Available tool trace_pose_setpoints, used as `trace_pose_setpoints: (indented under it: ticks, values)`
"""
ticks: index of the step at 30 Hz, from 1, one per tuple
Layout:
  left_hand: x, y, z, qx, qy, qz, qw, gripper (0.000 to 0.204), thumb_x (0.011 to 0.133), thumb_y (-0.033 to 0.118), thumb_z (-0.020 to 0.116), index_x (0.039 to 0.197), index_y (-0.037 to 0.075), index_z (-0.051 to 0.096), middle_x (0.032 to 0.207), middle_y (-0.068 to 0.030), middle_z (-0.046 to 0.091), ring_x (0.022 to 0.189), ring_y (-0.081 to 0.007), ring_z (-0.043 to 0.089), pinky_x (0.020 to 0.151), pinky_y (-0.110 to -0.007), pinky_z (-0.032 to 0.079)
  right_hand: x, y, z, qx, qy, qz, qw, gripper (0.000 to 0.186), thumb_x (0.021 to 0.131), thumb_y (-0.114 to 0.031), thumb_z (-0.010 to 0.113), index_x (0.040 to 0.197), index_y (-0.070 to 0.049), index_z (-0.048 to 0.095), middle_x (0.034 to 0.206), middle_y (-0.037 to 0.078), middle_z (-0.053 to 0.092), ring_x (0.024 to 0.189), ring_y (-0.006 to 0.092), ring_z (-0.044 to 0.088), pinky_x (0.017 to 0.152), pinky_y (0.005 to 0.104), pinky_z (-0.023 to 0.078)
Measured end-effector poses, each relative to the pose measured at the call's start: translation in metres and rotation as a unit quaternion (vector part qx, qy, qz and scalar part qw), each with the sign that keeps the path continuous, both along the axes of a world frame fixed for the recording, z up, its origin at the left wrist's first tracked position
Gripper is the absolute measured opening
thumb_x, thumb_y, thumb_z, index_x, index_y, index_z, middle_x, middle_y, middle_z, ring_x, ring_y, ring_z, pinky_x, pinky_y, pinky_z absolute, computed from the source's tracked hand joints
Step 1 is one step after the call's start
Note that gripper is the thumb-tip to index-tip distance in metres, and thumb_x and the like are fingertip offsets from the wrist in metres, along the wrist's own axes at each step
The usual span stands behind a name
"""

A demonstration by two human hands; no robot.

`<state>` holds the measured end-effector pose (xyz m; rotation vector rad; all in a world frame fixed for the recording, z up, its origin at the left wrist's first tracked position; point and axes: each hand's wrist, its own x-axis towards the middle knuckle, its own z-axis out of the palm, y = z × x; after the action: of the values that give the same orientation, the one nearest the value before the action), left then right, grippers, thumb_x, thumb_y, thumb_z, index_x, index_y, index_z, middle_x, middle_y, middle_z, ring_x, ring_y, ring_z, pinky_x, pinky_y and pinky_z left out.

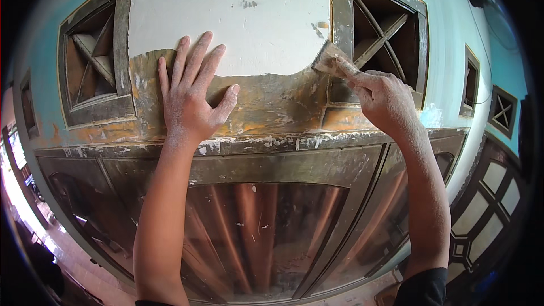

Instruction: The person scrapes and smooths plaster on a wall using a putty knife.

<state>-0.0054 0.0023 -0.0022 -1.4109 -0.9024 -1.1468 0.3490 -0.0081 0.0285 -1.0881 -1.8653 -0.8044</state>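
Observation:
My left hand [195, 93] lies flat with fingers spread, pressed on the wall across the border between white paint and bared brown surface. In my right hand [385, 96] is a scraper [333, 62], its wide blade set against the right edge of the white paint [232, 17], beside a wooden vent frame. Below that edge runs a stripped band [272, 105], brown with orange patches. Pale dust coats both hands and the right forearm.
Wooden vents with crossed bars [93, 56] flank the white area, the right one [388, 34] close to my scraping hand. A paint-flecked ledge [255, 145] runs above glazed wooden panels [266, 232] with reddish curtains behind. Another wooden door [481, 209] stands far right.

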Motion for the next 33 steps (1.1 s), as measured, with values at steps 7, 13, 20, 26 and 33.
trace_pose_setpoints:
  ticks: [7,13,20,26,33]
  values:
    - [0.0,-0.002,0.0,-0.001,0.0,0.001,1.0,0.066,0.089,0.042,0.074,0.15,0.021,0.06,0.169,-0.0005,0.042,0.159,-0.0325,0.03,0.127,-0.068,0.014,0.0,-0.005,0.006,-0.027,-0.008,-0.028,0.999,0.024,0.101,-0.023,0.062,0.112,-0.016,0.082,0.102,0.015,0.078,0.093,0.0359,0.075,0.083,0.0505,0.059]
    - [0.002,-0.003,0.0,-0.004,0.006,-0.001,1.0,0.066,0.089,0.038,0.073,0.151,0.019,0.059,0.169,-0.0019,0.042,0.159,-0.0339,0.031,0.126,-0.068,0.015,0.004,-0.004,0.013,-0.019,-0.027,-0.046,0.998,0.026,0.102,-0.024,0.059,0.114,-0.02,0.082,0.1,0.015,0.077,0.096,0.035,0.075,0.083,0.0507,0.059]
    - [0.003,0.001,0.0,0.002,0.001,-0.008,1.0,0.065,0.088,0.04,0.073,0.15,0.021,0.06,0.168,-0.0014,0.042,0.159,-0.033,0.031,0.126,-0.069,0.014,0.009,-0.003,0.018,-0.016,-0.044,-0.034,0.998,0.026,0.102,-0.023,0.058,0.112,-0.018,0.081,0.101,0.013,0.078,0.098,0.0333,0.075,0.088,0.0497,0.059]
    - [-0.002,-0.001,0.001,0.011,0.006,0.003,1.0,0.066,0.089,0.041,0.073,0.151,0.022,0.059,0.169,-0.0013,0.042,0.159,-0.0335,0.031,0.126,-0.069,0.014,0.007,-0.005,0.027,-0.011,-0.051,-0.041,0.998,0.025,0.102,-0.02,0.058,0.111,-0.017,0.081,0.102,0.011,0.079,0.096,0.0315,0.076,0.087,0.0476,0.06]
    - [0.003,0.0,0.0,0.004,0.008,0.007,1.0,0.067,0.09,0.035,0.073,0.153,0.019,0.056,0.169,-0.0031,0.043,0.16,-0.0358,0.03,0.127,-0.066,0.015,0.014,0.001,0.032,0.012,-0.068,-0.052,0.996,0.024,0.103,-0.021,0.059,0.111,-0.017,0.082,0.098,0.009,0.08,0.091,0.0295,0.077,0.083,0.0453,0.061]
